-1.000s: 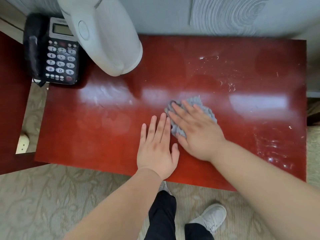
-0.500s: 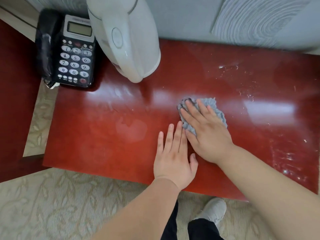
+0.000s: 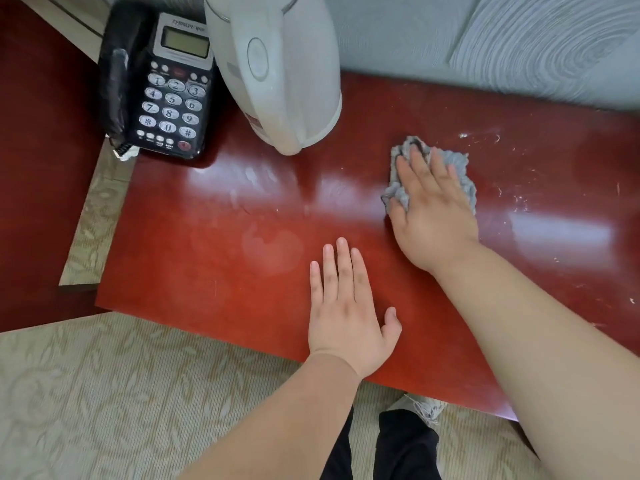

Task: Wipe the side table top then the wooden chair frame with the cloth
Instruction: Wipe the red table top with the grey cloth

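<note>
- The carpeted floor (image 3: 104,393) and a pale shoe (image 3: 426,407) show just below the worktop's (image 3: 207,271) near edge.
- The left hand (image 3: 346,313) lies flat on the worktop by the near edge. Its fingers are straight and close together, and it holds nothing.
- Past it, toward the middle right, the right hand (image 3: 433,209) presses the grey cloth (image 3: 453,164) flat onto the glossy red surface with its fingers straight and slightly spread. The cloth is bunched beneath the palm.
- The cloth looks soft, light and limp. It probably slides easily on the lacquer, so a flat palm on its middle should keep it from rolling up.
- White specks (image 3: 519,199) dot the worktop just right of the cloth, toward the right edge, so that part probably still needs wiping.
- A white kettle (image 3: 277,71) stands near the far edge, left of the cloth. It blocks strokes toward the far left corner.
- A black telephone (image 3: 169,91) sits at that far left corner, just beside the kettle.
- Dark red wood (image 3: 34,168) lies beyond the left edge. Whether it belongs to the chair cannot be told.
</note>
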